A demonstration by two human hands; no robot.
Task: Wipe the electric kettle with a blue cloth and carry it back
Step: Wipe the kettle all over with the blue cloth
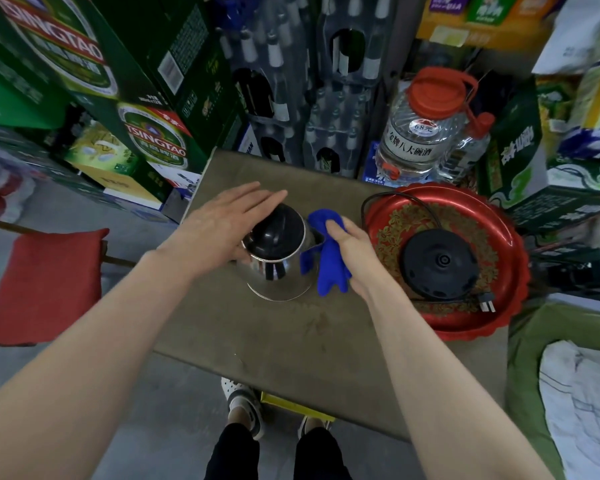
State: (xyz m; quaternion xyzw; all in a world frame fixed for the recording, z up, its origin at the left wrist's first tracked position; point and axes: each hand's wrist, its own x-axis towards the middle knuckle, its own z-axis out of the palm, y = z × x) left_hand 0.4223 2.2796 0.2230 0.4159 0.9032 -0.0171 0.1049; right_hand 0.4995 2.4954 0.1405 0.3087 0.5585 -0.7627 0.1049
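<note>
Left hand (222,225) lies flat and open, fingers spread over the black lid of the electric kettle (278,252), steadying it. Right hand (352,252) grips a bunched blue cloth (326,258) vs. the kettle's right side. Kettle stands mid-worktop (291,334), its base (439,263) apart in a red tray (513,271) at the right edge. Risk: w/ no real grip, a hard wipe could tip the kettle.
</note>
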